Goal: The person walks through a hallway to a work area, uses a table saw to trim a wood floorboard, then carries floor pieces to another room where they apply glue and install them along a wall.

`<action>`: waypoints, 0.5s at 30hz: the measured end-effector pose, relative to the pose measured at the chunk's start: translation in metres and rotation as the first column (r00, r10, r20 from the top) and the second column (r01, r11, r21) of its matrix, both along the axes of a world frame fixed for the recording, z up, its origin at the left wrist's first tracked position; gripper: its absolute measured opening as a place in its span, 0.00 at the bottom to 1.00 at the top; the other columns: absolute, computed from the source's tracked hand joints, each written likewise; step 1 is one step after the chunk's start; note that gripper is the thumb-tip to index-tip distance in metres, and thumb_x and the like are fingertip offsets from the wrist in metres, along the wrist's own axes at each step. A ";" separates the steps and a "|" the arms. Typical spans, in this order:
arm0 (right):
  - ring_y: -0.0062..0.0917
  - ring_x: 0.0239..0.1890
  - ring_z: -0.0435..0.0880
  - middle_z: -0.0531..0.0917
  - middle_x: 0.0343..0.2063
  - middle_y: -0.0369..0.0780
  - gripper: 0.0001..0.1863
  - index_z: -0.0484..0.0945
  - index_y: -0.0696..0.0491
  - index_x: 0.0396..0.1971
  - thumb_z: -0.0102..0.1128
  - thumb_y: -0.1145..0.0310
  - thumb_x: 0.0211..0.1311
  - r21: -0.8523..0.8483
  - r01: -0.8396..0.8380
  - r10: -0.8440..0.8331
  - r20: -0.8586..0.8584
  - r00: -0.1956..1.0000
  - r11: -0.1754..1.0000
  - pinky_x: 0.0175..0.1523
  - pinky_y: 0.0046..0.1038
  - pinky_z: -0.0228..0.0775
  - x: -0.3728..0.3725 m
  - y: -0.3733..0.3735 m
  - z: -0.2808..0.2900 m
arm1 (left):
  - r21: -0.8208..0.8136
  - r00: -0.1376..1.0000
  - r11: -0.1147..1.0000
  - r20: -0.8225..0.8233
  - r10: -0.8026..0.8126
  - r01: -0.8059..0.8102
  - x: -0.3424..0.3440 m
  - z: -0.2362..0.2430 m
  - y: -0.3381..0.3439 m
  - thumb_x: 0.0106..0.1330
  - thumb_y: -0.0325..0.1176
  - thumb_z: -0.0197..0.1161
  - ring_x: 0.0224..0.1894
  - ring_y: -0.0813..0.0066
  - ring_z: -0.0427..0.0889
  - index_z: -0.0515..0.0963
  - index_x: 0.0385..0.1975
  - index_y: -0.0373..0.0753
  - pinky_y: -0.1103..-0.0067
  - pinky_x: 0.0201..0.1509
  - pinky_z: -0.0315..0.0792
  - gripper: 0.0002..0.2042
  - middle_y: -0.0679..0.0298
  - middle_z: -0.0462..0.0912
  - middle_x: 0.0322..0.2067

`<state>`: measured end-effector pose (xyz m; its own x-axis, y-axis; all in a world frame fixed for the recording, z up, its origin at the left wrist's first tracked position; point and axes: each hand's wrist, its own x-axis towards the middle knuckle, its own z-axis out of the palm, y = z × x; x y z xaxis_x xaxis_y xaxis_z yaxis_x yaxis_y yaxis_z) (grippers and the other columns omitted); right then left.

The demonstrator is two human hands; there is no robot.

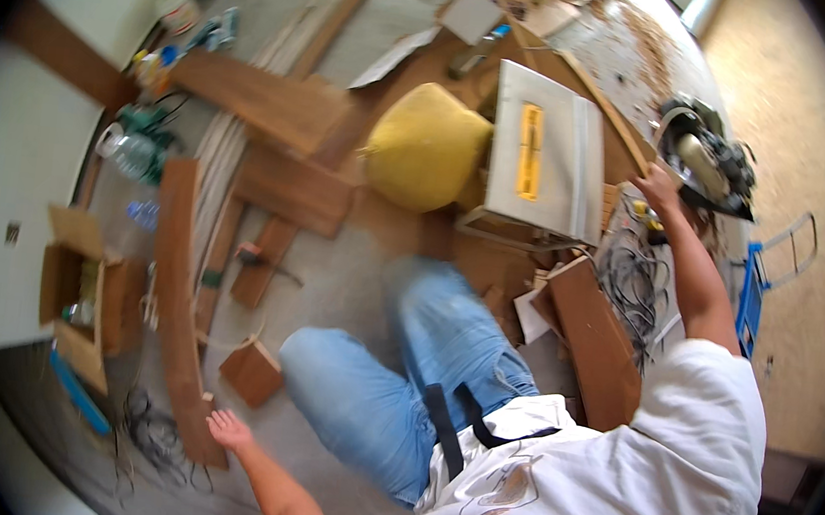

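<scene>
My right hand (657,188) grips the end of a long, thin wooden strip (605,104) at the upper right, behind a grey box-like stand (524,149) with a yellow label. A yellow cushion (424,143) sits left of the stand. At the lower left my left hand (228,431) is open, fingers apart, beside a long brown board (173,303); whether it touches the board I cannot tell. A small brown wood block (250,371) lies near my blurred, jean-clad knees.
Brown planks (284,184) lie crosswise at the centre left. A cardboard box (77,293) and plastic bottles (127,152) line the left wall. A machine (705,153), blue trolley (756,294) and coiled hose (630,290) are at the right, with loose boards (594,347) below.
</scene>
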<state>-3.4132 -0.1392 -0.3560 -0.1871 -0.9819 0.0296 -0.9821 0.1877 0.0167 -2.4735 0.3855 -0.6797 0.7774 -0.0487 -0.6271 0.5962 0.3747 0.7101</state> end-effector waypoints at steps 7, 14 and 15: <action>0.48 0.44 0.85 0.86 0.39 0.53 0.31 0.81 0.56 0.38 0.69 0.39 0.55 -0.034 -0.018 0.016 -0.043 0.999 0.999 0.49 0.44 0.75 0.032 -0.092 -0.028 | 0.756 0.636 0.282 -0.220 -0.740 0.590 -0.050 -0.017 -0.066 0.58 0.42 0.78 0.68 0.55 0.69 0.54 0.74 0.28 0.66 0.72 0.63 0.50 0.47 0.65 0.70; 0.41 0.37 0.83 0.82 0.30 0.51 0.35 0.77 0.59 0.34 0.67 0.35 0.56 -0.013 -0.086 0.087 0.047 0.995 0.996 0.43 0.41 0.70 0.070 -0.186 -0.047 | 0.831 0.601 -0.329 -0.553 -0.577 0.448 -0.051 -0.014 -0.127 0.38 0.57 0.85 0.74 0.40 0.56 0.46 0.79 0.43 0.58 0.77 0.58 0.68 0.40 0.54 0.73; 0.39 0.35 0.81 0.80 0.29 0.50 0.36 0.76 0.59 0.33 0.67 0.35 0.57 -0.001 -0.099 0.099 0.064 0.993 0.995 0.43 0.39 0.69 0.083 -0.206 -0.048 | 0.814 0.607 -0.337 -0.578 -0.545 0.473 -0.052 -0.016 -0.126 0.38 0.56 0.85 0.75 0.40 0.55 0.45 0.79 0.43 0.57 0.77 0.57 0.68 0.40 0.53 0.74</action>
